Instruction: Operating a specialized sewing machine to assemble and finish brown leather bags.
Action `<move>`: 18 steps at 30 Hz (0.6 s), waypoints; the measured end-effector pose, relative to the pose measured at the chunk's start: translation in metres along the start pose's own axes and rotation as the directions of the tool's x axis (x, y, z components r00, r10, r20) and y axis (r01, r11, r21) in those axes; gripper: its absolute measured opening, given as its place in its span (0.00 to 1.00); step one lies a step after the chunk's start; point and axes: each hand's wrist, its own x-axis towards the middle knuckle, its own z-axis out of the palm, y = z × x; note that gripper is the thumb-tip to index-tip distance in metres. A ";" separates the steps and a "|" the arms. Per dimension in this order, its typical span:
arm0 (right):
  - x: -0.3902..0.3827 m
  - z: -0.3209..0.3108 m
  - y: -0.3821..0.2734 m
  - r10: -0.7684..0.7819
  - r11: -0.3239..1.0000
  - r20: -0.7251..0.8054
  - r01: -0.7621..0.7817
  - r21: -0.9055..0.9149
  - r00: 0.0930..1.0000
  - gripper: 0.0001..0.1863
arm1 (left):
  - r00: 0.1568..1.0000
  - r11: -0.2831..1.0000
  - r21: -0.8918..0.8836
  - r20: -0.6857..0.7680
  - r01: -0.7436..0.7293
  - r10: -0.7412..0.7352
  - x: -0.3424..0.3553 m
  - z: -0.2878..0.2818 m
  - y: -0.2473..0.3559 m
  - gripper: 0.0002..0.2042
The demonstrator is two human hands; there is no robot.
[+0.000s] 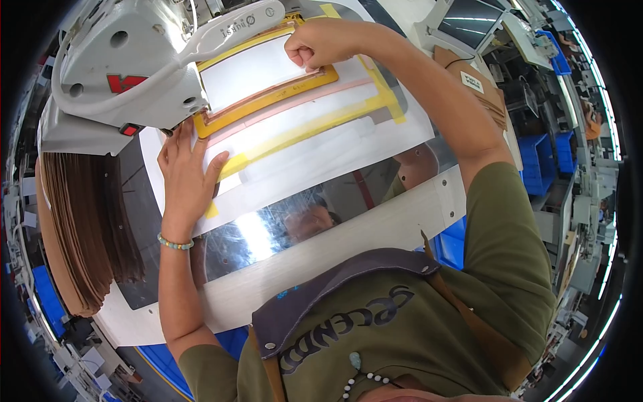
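Observation:
My left hand (pixel 184 161) lies with its fingers spread on a large white sheet (pixel 281 184). Its fingertips reach the near left corner of a yellow rectangular frame (pixel 281 90). A smooth white panel (pixel 248 70) fills the frame's middle, bordered by a thin brownish edge. Over the frame's right end, my right hand (pixel 323 43) is closed, fingers curled down at the panel's edge. What it pinches, if anything, is hidden beneath the fingers. Strips of yellow tape (pixel 315 127) and a pink line run across the sheet near the frame.
A white sewing machine head (pixel 114 74) overhangs the frame's left side. Brown leather-like pieces (pixel 80 228) hang in a thick stack at the left. A shiny metal plate (pixel 281 218) borders the near table edge. Brown pieces (pixel 469 77) and a screen (pixel 472 23) are at the right.

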 end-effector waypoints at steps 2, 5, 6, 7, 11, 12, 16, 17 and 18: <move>0.005 -0.005 -0.005 0.000 0.998 0.045 0.003 -0.069 0.999 0.07 | 1.000 1.000 -0.004 -0.010 0.010 -0.010 0.000 0.001 0.000 0.30; 0.012 -0.013 -0.014 0.007 0.993 0.128 0.008 -0.116 0.992 0.07 | 1.000 1.000 -0.003 -0.011 0.018 -0.018 0.000 0.001 -0.001 0.30; 0.013 -0.015 -0.016 0.014 0.991 0.151 0.007 -0.136 0.988 0.07 | 1.000 1.000 -0.007 0.001 0.029 -0.029 0.001 0.001 -0.001 0.30; 0.016 -0.014 -0.019 0.024 0.987 0.166 0.003 -0.161 0.986 0.07 | 1.000 1.000 0.000 -0.001 0.027 -0.027 0.001 0.001 0.000 0.30; 0.019 -0.011 -0.020 0.060 0.974 0.219 -0.009 -0.227 0.974 0.06 | 0.999 0.999 -0.009 -0.002 0.033 -0.033 0.002 0.001 0.002 0.30; 0.020 -0.010 -0.018 0.036 0.978 0.248 0.017 -0.208 0.968 0.08 | 0.999 0.999 -0.013 -0.008 0.034 -0.034 0.001 0.002 0.002 0.29; 0.023 0.008 -0.012 0.100 0.861 0.158 -0.006 -0.508 0.982 0.11 | 1.000 1.000 0.013 -0.002 0.019 -0.019 0.000 0.003 0.001 0.28; 0.022 0.016 -0.012 0.091 0.813 0.007 -0.070 -0.578 0.996 0.13 | 1.000 1.000 0.017 -0.017 0.016 -0.015 0.001 0.003 0.001 0.29; 0.023 0.020 -0.011 0.122 0.784 -0.083 -0.147 -0.603 0.989 0.14 | 0.999 1.000 0.022 -0.031 0.012 -0.012 0.001 0.004 0.001 0.29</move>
